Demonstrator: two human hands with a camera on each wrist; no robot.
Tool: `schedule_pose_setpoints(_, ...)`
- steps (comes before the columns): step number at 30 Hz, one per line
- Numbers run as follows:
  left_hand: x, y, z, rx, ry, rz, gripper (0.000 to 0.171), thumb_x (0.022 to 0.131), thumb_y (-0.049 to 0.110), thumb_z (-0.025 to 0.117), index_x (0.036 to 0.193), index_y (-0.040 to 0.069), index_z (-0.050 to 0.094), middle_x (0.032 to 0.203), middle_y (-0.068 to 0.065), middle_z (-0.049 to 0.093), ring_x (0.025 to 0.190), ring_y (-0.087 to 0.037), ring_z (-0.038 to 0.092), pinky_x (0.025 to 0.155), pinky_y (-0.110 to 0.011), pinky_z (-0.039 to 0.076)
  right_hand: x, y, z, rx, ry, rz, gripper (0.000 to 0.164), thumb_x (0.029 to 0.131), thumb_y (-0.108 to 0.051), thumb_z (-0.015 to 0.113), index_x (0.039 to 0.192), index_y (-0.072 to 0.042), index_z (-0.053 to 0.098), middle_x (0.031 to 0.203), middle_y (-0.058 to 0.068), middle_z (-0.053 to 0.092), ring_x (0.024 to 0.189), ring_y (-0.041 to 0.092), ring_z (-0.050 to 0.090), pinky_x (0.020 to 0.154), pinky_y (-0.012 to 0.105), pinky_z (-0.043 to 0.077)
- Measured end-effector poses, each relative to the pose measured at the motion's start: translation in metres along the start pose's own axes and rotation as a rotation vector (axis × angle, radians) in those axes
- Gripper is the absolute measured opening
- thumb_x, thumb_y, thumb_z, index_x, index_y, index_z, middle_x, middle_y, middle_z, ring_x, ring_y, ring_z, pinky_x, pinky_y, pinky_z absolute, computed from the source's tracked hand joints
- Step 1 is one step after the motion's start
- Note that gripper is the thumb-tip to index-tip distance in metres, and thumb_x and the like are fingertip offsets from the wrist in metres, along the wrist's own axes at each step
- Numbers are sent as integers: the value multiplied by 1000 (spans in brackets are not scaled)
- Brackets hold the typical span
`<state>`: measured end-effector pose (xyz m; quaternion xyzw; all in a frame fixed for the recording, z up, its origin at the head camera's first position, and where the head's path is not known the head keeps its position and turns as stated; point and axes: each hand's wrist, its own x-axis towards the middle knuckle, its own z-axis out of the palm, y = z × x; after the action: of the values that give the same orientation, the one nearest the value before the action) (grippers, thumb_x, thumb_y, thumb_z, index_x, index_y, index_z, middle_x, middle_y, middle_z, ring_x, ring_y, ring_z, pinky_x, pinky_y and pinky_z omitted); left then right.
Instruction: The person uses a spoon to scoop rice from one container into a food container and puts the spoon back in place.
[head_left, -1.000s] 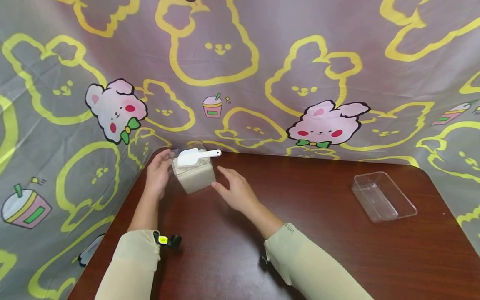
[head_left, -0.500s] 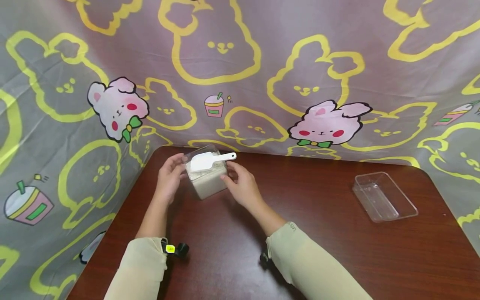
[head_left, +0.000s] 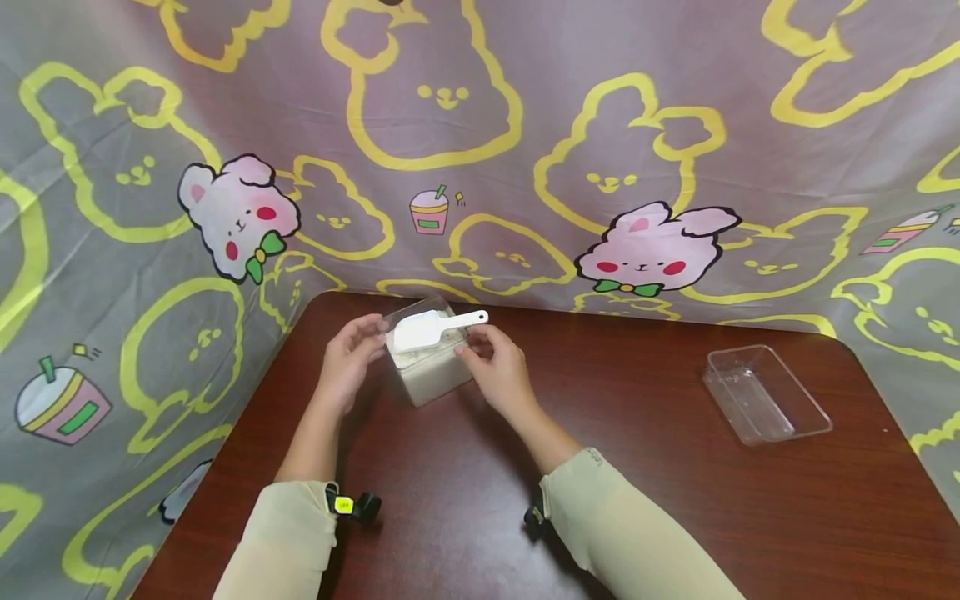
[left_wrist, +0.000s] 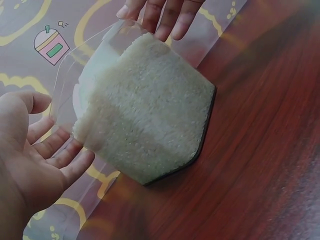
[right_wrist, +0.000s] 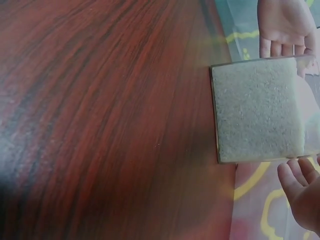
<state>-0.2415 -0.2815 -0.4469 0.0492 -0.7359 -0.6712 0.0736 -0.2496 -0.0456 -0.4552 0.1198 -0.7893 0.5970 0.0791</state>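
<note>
A clear square container (head_left: pixel 442 385) filled with white rice (left_wrist: pixel 150 105) stands toward the back left of the table. Across its top, on the rice, lies a white scoop (head_left: pixel 422 332), its handle pointing right. My left hand (head_left: pixel 348 362) holds the container's left side near the rim. On the opposite side my right hand (head_left: pixel 501 371) grips it, thumb at the front corner and fingers along the side. Both hands show in the left wrist view and the right wrist view, with the rice between them. The scoop's bowl is partly visible through the clear upper wall.
A second clear rectangular container (head_left: pixel 731 408) with nothing seen inside stands at the right of the dark red-brown table (head_left: pixel 600 400). A cloth curtain (head_left: pixel 510 167) printed with rabbits and cups hangs close behind the table and along its left side.
The rice container, with the scoop on top, has moved right and slightly nearer. My right hand, earlier just beside it, has come onto its right side; my left hand has moved along with it.
</note>
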Motion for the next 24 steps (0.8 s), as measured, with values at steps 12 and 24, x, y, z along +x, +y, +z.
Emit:
schedule_pose_setpoints(12, -10, -2, 10, -40, -41, 3, 33, 96, 1, 53, 128, -6, 55, 118, -14, 61, 103, -10, 61, 102, -42, 52, -9, 4, -17, 17, 66, 14, 30, 85, -20, 77, 107, -1, 69, 95, 10, 73, 86, 21, 70, 74, 27, 58)
schedule_pose_setpoints(24, -22, -5, 20, -79, -88, 29, 29, 94, -1, 56, 122, -8, 55, 109, -6, 63, 101, -12, 64, 97, -39, 55, -20, 8, -31, 107, 78, 44, 27, 84, -14, 77, 105, 1, 68, 92, 13, 71, 82, 17, 66, 71, 19, 53)
